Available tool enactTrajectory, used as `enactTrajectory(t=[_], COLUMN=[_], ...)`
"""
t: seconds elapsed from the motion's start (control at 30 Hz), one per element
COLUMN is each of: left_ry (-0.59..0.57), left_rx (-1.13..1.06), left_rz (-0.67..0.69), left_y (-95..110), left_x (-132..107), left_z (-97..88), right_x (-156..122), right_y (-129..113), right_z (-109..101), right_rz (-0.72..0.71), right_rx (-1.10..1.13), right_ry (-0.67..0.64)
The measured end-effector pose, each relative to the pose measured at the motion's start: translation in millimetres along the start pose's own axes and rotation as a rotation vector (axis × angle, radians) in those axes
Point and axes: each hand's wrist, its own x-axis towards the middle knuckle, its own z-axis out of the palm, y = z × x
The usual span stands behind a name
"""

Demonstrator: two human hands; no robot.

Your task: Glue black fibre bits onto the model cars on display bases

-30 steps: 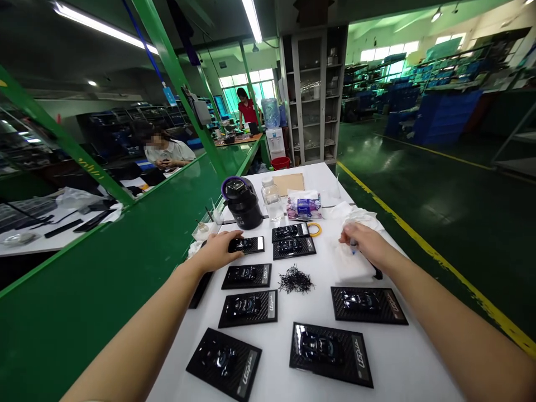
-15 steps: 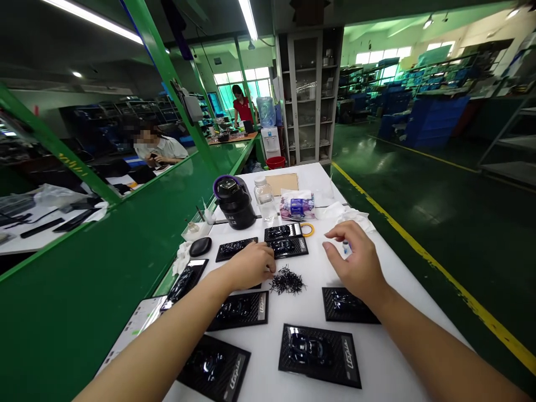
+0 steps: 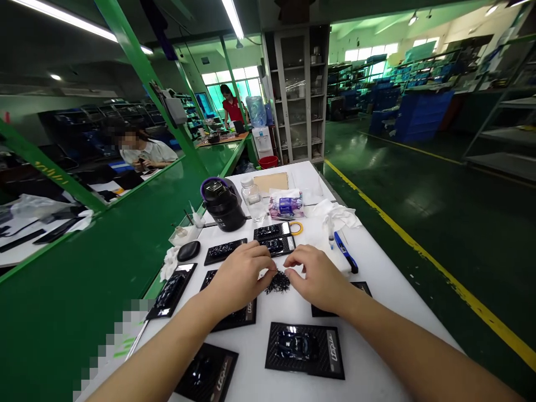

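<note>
A small heap of thin black pieces [image 3: 278,282] lies on the white table between my hands. Over its left edge, my left hand [image 3: 245,273] is closed, thumb and fingertips pinched together; what they hold, if anything, is too small to make out. My right hand [image 3: 318,276] hovers at the heap's right side, fingers curved and thumb apart, with nothing visible in it. Around them stand dark model cars on black patterned bases: one model car [image 3: 298,345] in front with a "Utopia" plate, another model car [image 3: 170,291] at the left, and several more, some partly covered by my arms.
Farther back are a black jug [image 3: 224,209], a clear bottle [image 3: 252,201], a tissue pack [image 3: 286,205] and a yellow tape roll [image 3: 296,228]. A blue cutter [image 3: 345,252] lies at the right. A black oval case [image 3: 188,250] sits left. Two people work beyond the green partition [image 3: 104,251].
My right hand has moved left and down to the heap, uncovering the blue cutter. My left hand stays by the heap, its fingers now pinched. The view has shifted slightly right.
</note>
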Motion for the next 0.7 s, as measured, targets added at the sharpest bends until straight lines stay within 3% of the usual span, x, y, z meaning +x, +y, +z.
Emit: enactTrajectory(t=[0.1, 0.27, 0.4, 0.57, 0.7], left_ry=[0.064, 0.112, 0.189, 0.344, 0.558], left_rx=[0.008, -0.039, -0.320, -0.817, -0.803], left_rz=[-0.007, -0.023, -0.153, -0.432, -0.553], left_y=[16.2, 25.9, 39.3, 74.1, 97.7], left_x=[-1.0, -3.4, -21.2, -63.6, -92.1], left_z=[-6.4, -12.5, -14.3, 7.8, 26.9], right_x=[-0.8, -0.7, -6.4, -25.6, -39.5], right_y=[-3.3, -10.3, -23.5, -43.1, -51.5], right_z=[3.2, 3.2, 1.9, 7.7, 15.7], right_rz=[-0.009, 0.015, 0.055, 0.029, -0.052], right_rx=[0.034, 0.090, 0.255, 0.420, 0.456], right_ry=[-0.012, -0.016, -0.090, -0.238, -0.271])
